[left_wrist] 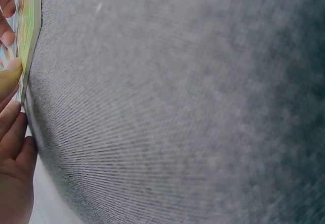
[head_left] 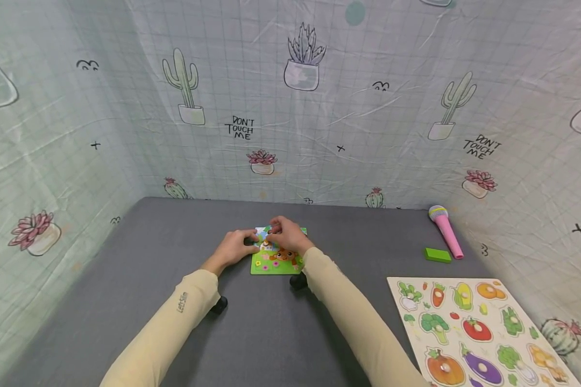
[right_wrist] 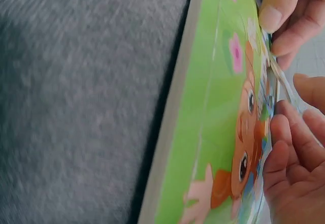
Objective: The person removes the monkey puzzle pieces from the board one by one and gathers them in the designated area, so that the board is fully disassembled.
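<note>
A small green jigsaw board [head_left: 275, 264] with a cartoon animal lies flat in the middle of the grey table [head_left: 174, 258]. My left hand [head_left: 248, 239] holds the board's left edge, thumb and curled fingers against its rim [left_wrist: 26, 56]. My right hand [head_left: 274, 232] arches over the board's far part. In the right wrist view its fingertips [right_wrist: 287, 127] pinch a thin puzzle piece [right_wrist: 278, 74] at the picture's [right_wrist: 223, 112] edge, and the left hand's fingers [right_wrist: 277, 13] press close beside it. The piece's face is hidden by the fingers.
A pink toy microphone [head_left: 446, 232] and a green block [head_left: 437, 255] lie at the table's right. A wooden vegetable peg puzzle [head_left: 479, 328] sits front right. Cactus-print cloth [head_left: 290, 107] walls in the table on three sides.
</note>
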Motion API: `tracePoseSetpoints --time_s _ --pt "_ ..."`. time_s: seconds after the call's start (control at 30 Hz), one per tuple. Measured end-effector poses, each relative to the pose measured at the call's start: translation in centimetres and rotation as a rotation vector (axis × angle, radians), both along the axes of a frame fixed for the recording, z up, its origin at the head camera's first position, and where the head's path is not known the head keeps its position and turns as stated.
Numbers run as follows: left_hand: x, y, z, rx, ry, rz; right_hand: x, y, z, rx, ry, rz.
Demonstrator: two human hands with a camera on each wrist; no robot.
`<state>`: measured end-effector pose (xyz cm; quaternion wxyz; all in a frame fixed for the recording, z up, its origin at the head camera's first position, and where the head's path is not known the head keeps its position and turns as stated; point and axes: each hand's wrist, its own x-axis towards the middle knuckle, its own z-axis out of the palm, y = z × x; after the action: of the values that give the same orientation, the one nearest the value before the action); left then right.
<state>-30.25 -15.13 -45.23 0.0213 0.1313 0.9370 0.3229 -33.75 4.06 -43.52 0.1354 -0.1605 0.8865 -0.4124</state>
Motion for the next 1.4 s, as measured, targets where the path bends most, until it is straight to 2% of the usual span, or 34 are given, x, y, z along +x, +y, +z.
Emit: tracePoseSetpoints --time_s 0.17,0.3,0.43,0.6,0.73,0.97,1.2,1.4 --pt "0.0 0.1 0.1 -0.003 0.000 -0.002 0.0 -0.3 -0.2 0.015 0.045 0.035" --pt "0.0 0.0 -0.1 -0.004 0.024 -0.020 0.1 0.0 -0.4 0.023 0.063 0.020" --pt "-0.1 -0.3 -0.4 -0.014 0.055 -0.061 0.0 1.1 -0.5 -0.021 0.040 -0.043" --pt "-0.2 -0.6 -0.4 -0.026 0.054 -0.105 -0.3 4.0 -0.6 -0.072 0.037 -0.118" --pt "-0.2 -0.7 -0.3 -0.037 0.052 -0.141 -1.0 6.6 -0.9 -0.092 0.048 -0.220" --pt "-0.3 -0.7 -0.3 -0.030 0.032 -0.144 -2.3 10.7 -1.2 -0.085 0.050 -0.363" --pt "-0.4 -0.7 -0.2 -0.019 0.000 -0.128 -2.8 12.0 -1.8 -0.081 0.040 -0.375" --pt "-0.5 -0.7 -0.2 -0.030 -0.010 -0.133 -3.1 11.8 -2.1 0.001 0.111 -0.344"
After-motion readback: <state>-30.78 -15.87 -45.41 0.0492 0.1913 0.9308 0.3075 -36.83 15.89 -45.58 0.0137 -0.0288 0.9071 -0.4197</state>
